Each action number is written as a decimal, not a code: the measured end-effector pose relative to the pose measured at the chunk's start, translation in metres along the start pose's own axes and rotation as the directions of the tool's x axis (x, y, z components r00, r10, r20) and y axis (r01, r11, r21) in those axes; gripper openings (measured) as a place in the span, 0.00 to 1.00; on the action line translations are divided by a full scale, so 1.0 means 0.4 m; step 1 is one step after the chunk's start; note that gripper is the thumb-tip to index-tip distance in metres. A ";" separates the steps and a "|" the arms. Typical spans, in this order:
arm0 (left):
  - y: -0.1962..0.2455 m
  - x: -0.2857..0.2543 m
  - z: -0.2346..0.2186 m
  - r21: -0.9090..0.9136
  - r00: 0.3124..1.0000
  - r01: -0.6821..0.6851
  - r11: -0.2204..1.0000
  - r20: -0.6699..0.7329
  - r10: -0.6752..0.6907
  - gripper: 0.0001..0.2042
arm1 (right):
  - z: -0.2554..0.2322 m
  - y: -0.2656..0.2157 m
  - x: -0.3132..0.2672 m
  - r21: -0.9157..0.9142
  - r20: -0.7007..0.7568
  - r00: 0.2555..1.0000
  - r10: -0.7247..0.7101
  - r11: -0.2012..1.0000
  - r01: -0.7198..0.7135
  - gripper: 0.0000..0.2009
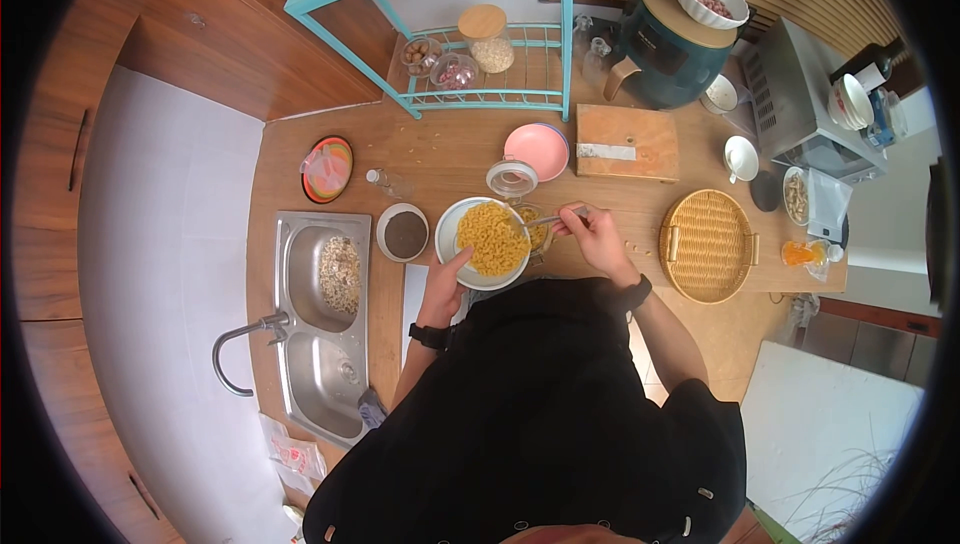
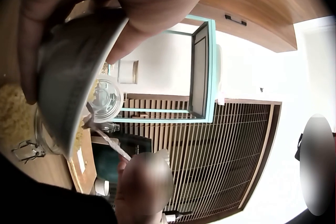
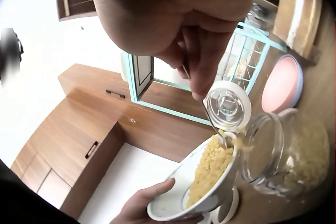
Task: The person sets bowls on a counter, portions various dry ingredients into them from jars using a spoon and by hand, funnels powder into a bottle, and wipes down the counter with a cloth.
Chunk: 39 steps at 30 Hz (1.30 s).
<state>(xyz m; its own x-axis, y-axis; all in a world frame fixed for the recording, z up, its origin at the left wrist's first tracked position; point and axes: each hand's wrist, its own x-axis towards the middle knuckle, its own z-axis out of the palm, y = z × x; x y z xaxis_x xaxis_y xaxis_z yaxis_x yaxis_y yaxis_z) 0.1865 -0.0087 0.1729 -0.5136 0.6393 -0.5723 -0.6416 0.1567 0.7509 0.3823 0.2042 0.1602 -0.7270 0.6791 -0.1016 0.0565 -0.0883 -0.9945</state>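
We find the print on the teal rounded appliance (image 1: 668, 52) too small to read; our left hand (image 1: 443, 289) curls round a tilted white ceramic bowl (image 3: 178, 192) of small yellow pasta (image 3: 210, 169), beside a clear glass jar's (image 3: 262, 153) mouth, while our right hand (image 1: 597, 237) pinches a metal spoon (image 3: 211, 119)

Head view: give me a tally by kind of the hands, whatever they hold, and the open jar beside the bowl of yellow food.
Hands: 2 (left hand, right hand)
Bowl, held: 1
Spoon, held: 1
Open glass jar: 1
Total: 5
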 end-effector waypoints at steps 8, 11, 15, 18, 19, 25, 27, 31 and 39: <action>-0.044 0.027 -0.029 -0.122 0.993 0.053 0.991 0.110 -0.040 0.23 | 0.015 0.039 0.036 0.362 0.092 0.943 0.318 0.872 -0.330 0.14; -0.051 0.025 -0.039 -0.118 0.992 0.067 0.991 0.113 -0.054 0.23 | 0.004 0.027 0.036 0.396 0.094 0.939 0.331 0.853 -0.341 0.14; -0.056 0.023 -0.059 -0.165 0.993 0.074 0.984 0.107 -0.057 0.23 | -0.024 0.020 0.032 0.408 0.050 0.968 0.247 0.879 -0.246 0.14; -0.055 0.017 -0.079 -0.158 0.996 0.044 0.987 0.088 -0.030 0.24 | -0.055 0.003 0.024 0.366 -0.001 0.983 0.184 0.915 -0.171 0.14; -0.055 0.015 -0.087 -0.156 0.996 0.027 0.987 0.085 -0.014 0.24 | -0.066 -0.001 0.021 0.365 -0.001 0.983 0.185 0.915 -0.172 0.14; -0.045 -0.001 -0.121 -0.199 0.999 0.018 0.980 0.052 -0.007 0.24 | -0.072 0.005 -0.006 0.025 -0.067 0.998 -0.009 1.000 0.011 0.13; -0.043 -0.005 -0.120 -0.192 0.999 0.013 0.981 0.047 -0.004 0.24 | -0.056 -0.048 -0.028 -0.378 0.006 0.996 -0.086 0.922 0.082 0.11; -0.044 -0.004 -0.118 -0.206 0.999 0.021 0.978 0.030 -0.015 0.23 | -0.033 -0.101 -0.037 -0.434 0.018 0.970 -0.243 0.872 0.227 0.10; -0.037 0.006 -0.059 -0.195 0.995 0.051 0.979 0.099 -0.032 0.24 | 0.006 -0.030 -0.011 -0.114 0.036 0.993 -0.113 0.987 0.116 0.11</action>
<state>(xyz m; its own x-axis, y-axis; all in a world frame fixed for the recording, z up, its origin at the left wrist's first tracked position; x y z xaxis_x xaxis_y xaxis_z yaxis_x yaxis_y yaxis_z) 0.1814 -0.0273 0.1525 -0.4341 0.7054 -0.5604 -0.7655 0.0391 0.6422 0.3830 0.2004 0.1727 -0.7532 0.6577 0.0124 0.0495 0.0754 -0.9959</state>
